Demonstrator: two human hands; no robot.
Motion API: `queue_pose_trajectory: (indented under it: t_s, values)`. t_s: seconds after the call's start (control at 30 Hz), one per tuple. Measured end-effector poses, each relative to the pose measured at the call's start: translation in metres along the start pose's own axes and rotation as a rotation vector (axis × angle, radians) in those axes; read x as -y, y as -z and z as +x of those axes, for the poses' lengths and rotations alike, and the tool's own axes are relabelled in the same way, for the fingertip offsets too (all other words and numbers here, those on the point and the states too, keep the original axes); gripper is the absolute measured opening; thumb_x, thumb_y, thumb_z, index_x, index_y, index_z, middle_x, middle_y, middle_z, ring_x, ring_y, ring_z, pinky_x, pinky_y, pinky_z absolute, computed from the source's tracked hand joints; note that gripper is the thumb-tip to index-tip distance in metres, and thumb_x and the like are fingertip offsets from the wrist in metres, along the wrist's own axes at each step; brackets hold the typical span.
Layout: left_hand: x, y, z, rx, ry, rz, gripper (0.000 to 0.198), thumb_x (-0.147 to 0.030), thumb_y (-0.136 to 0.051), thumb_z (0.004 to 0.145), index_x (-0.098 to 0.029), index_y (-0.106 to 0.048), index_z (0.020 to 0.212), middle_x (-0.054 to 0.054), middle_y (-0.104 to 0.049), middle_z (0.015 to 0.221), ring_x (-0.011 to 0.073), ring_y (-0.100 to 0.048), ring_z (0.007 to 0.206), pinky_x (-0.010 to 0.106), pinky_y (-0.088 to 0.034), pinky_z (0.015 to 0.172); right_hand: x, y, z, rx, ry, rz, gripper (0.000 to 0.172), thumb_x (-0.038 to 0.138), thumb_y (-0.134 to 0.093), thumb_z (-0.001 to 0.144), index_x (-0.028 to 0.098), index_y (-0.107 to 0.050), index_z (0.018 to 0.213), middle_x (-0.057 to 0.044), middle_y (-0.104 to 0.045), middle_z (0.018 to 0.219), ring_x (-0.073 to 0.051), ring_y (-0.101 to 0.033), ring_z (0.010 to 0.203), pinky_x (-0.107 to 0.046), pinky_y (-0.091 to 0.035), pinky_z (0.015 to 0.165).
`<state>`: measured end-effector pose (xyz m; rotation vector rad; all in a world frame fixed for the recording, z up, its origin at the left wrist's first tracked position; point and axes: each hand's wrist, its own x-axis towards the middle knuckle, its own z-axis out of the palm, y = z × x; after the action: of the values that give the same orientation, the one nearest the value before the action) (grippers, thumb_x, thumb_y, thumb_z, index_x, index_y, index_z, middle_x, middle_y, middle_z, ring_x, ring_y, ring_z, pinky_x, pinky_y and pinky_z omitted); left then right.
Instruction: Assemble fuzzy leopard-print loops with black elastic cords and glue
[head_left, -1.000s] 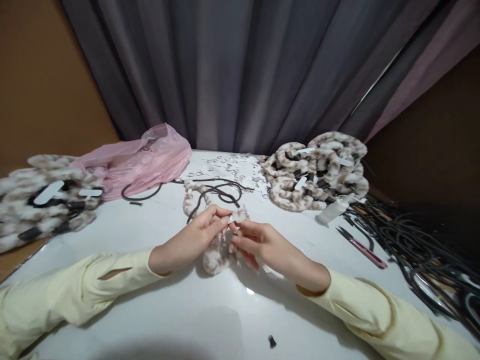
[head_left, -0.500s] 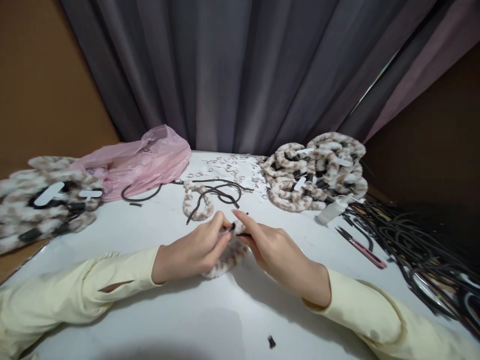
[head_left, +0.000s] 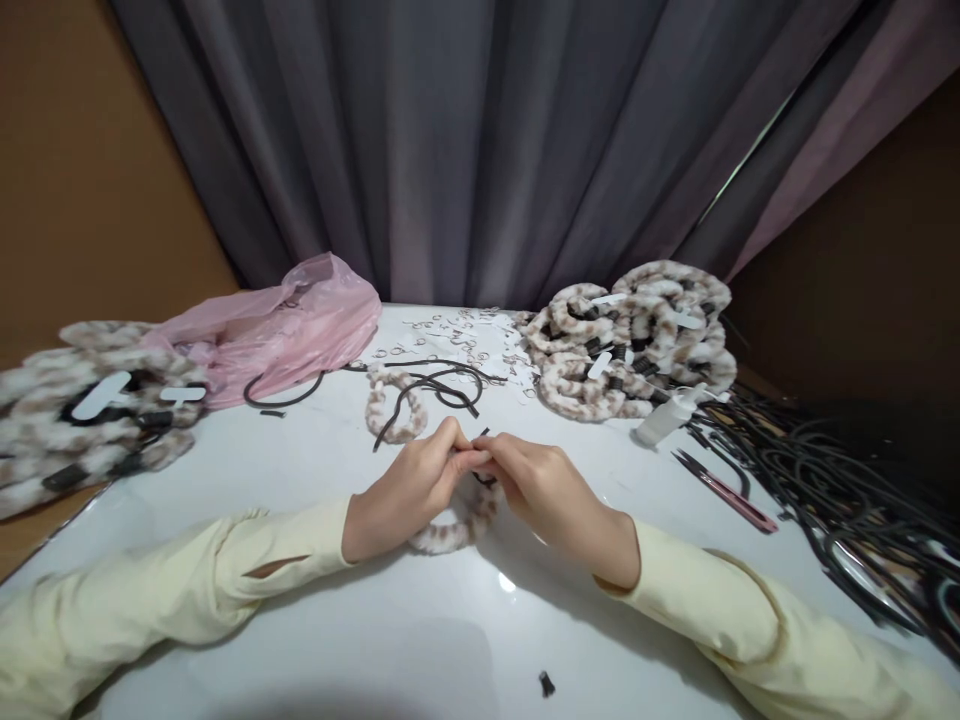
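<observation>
My left hand and my right hand meet at the middle of the white table, fingertips pinched together. Between and below them hangs a fluffy white-and-brown loop, its upper part hidden by the fingers. A short black cord end pokes up where the fingertips meet. Both hands are closed on the top of this loop. Just behind them lies another fluffy loop with a black cord crossing it.
Fluffy loops pile up at the left and back right. A pink bag, small rings, white bottle, pink-handled snips and black cords lie around. A black scrap is in front.
My left hand has moved right and my right hand slightly left, so their fingertips now meet. The black and white bits between them are now mostly covered.
</observation>
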<state>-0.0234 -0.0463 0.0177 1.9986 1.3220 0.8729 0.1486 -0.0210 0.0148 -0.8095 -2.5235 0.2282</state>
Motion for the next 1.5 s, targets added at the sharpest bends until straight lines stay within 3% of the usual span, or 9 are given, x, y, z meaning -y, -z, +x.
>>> queue_pose_trajectory:
  t_s: [0.13, 0.3, 0.47, 0.77, 0.97, 1.1, 1.3, 1.37, 1.5]
  values:
    - [0.007, -0.003, 0.011, -0.097, -0.073, 0.096, 0.017, -0.027, -0.033, 0.093, -0.020, -0.037, 0.077, -0.001, -0.051, 0.072, 0.0137, -0.050, 0.064, 0.026, -0.036, 0.061, -0.003, -0.004, 0.001, -0.053, -0.162, 0.110, 0.012, 0.011, -0.042, 0.086, 0.018, -0.042, 0.096, -0.003, -0.064, 0.074, -0.014, -0.057, 0.057, -0.022, -0.033, 0.050]
    - [0.019, -0.005, 0.021, -0.161, -0.225, 0.324, 0.018, -0.022, -0.030, 0.093, -0.020, -0.035, 0.076, 0.000, -0.046, 0.071, 0.0154, -0.047, 0.066, 0.028, -0.036, 0.062, 0.007, 0.005, 0.002, 0.037, -0.211, 0.095, 0.011, 0.010, -0.044, 0.082, 0.018, -0.045, 0.075, 0.000, -0.056, 0.056, -0.012, -0.047, 0.045, -0.022, -0.026, 0.046]
    - [0.031, -0.010, 0.019, -0.051, -0.444, 0.545, 0.020, -0.012, -0.028, 0.089, -0.019, -0.039, 0.075, 0.004, -0.047, 0.073, 0.0187, -0.044, 0.070, 0.031, -0.037, 0.066, 0.014, 0.019, 0.001, 0.095, -0.139, 0.128, 0.019, 0.000, -0.041, 0.073, 0.016, -0.049, 0.067, -0.003, -0.057, 0.061, -0.011, -0.048, 0.051, -0.021, -0.031, 0.051]
    - [0.016, -0.013, 0.009, -0.149, -0.426, 0.242, 0.015, -0.014, -0.031, 0.092, -0.019, -0.041, 0.083, -0.002, -0.046, 0.067, 0.0113, -0.047, 0.059, 0.022, -0.039, 0.058, -0.015, 0.025, 0.017, -0.079, -0.128, 0.296, 0.015, 0.016, -0.048, 0.084, 0.015, -0.057, 0.073, -0.001, -0.058, 0.062, -0.010, -0.049, 0.056, -0.019, -0.033, 0.054]
    - [0.013, -0.014, 0.005, -0.199, -0.471, 0.162, 0.009, -0.014, -0.033, 0.092, -0.019, -0.041, 0.091, -0.003, -0.048, 0.069, 0.0095, -0.050, 0.060, 0.019, -0.040, 0.056, -0.023, 0.020, 0.021, 0.020, -0.209, 0.503, 0.027, 0.035, -0.050, 0.086, 0.014, -0.060, 0.074, 0.002, -0.052, 0.055, -0.009, -0.042, 0.050, -0.019, -0.032, 0.049]
    - [0.016, -0.013, 0.004, -0.204, -0.590, 0.168, 0.018, -0.012, -0.035, 0.091, -0.018, -0.041, 0.107, 0.000, -0.053, 0.077, 0.0102, -0.051, 0.066, 0.019, -0.042, 0.061, -0.024, 0.022, 0.022, 0.065, -0.204, 0.561, 0.023, 0.031, -0.050, 0.086, 0.013, -0.061, 0.075, 0.001, -0.054, 0.059, -0.009, -0.045, 0.054, -0.020, -0.034, 0.052]
    - [0.019, -0.011, 0.003, -0.145, -0.797, 0.257, 0.014, -0.008, -0.036, 0.088, -0.014, -0.047, 0.095, 0.002, -0.048, 0.069, 0.0134, -0.041, 0.063, 0.023, -0.040, 0.060, -0.022, 0.022, 0.022, 0.151, -0.127, 0.567, 0.018, 0.024, -0.052, 0.085, 0.014, -0.059, 0.072, 0.000, -0.057, 0.064, -0.010, -0.048, 0.058, -0.020, -0.037, 0.055]
    - [0.020, -0.012, 0.002, -0.162, -0.795, 0.245, 0.014, -0.007, -0.038, 0.087, -0.015, -0.047, 0.093, 0.002, -0.047, 0.069, 0.0132, -0.041, 0.063, 0.023, -0.039, 0.060, -0.020, 0.021, 0.021, 0.096, -0.073, 0.524, 0.012, 0.022, -0.051, 0.085, 0.015, -0.058, 0.077, -0.002, -0.058, 0.073, -0.011, -0.050, 0.064, -0.021, -0.040, 0.058]
    - [0.018, -0.013, 0.003, -0.246, -0.643, 0.131, 0.012, -0.010, -0.039, 0.089, -0.018, -0.047, 0.084, -0.001, -0.045, 0.066, 0.0115, -0.043, 0.062, 0.021, -0.037, 0.058, -0.010, 0.026, 0.016, -0.204, -0.004, 0.412, 0.004, 0.019, -0.051, 0.085, 0.016, -0.050, 0.088, -0.009, -0.054, 0.099, -0.013, -0.052, 0.078, -0.024, -0.045, 0.067]
